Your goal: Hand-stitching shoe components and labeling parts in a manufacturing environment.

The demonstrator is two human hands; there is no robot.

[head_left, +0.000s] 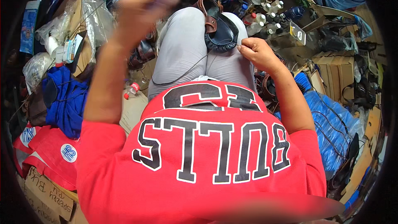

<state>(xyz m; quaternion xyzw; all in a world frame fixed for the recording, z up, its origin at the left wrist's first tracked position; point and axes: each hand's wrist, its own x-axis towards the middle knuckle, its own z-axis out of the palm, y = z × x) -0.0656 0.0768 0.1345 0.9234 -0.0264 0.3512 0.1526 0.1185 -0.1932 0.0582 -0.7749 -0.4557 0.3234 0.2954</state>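
Observation:
A dark leather shoe with a brown strap rests between my knees, its gathered, stitched toe pointing toward me. At the right side of that toe my right hand is closed in a pinch on a thin dark thread, close to the shoe's edge. My left hand is raised to the left of the shoe, apart from it. Motion smears its fingers, so what it may hold does not show. A loose dark thread curves across my grey trousers.
Several plastic bottles stand beyond my right knee. Blue plastic wrapping and a cardboard box lie at the right. Blue cloth, clear plastic bags and a red-capped bottle are at the left.

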